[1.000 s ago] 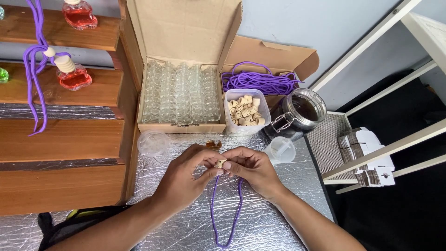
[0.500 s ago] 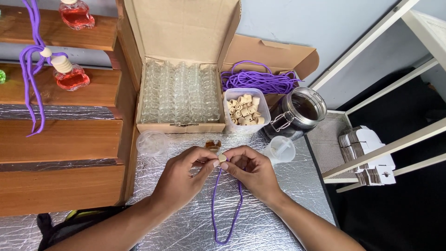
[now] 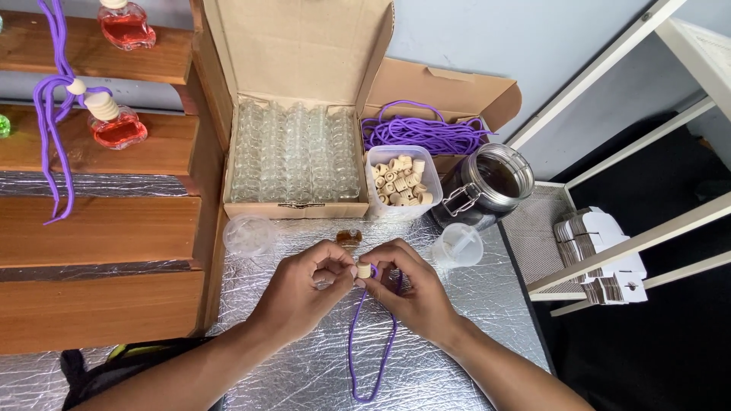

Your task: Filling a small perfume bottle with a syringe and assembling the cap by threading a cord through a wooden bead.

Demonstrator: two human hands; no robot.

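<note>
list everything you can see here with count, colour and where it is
bead: one, pale wood, pinched between both hands
cord: one loop, purple, hanging from the bead across the foil mat
foil mat: one, silver, under the hands
box of vials: one, brown card, many clear vials, behind the hands
tub of beads: one, clear, right of the box
cord bundle: one, purple, in the back box
jar: one, glass, dark contents, right of the tub
red bottles: two, on wooden shelves, left
left hand: fingers on the bead
right hand: fingers on the bead
</note>
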